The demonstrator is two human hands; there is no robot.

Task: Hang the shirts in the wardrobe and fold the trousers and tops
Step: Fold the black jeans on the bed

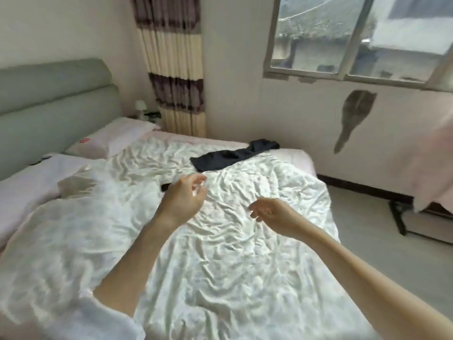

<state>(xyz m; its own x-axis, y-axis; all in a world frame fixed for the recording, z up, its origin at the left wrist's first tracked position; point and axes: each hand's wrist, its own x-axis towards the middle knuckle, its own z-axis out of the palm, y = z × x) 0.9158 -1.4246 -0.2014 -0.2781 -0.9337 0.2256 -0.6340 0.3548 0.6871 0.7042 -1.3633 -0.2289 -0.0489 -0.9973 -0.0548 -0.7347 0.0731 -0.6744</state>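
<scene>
Both hands (221,207) empty, fingers loosely curled above the bed (220,253), dark trousers (232,155) beyond them lying unfolded, folding apparently not begun.

Single head-worn wide-angle view, looking forward and down across the bed (220,266) from its near edge. Close on both forearms, left hand (182,200) and right hand (274,214) mid-frame. Facing the far wall, window (343,45) upper right, headboard (49,106) left.
</scene>
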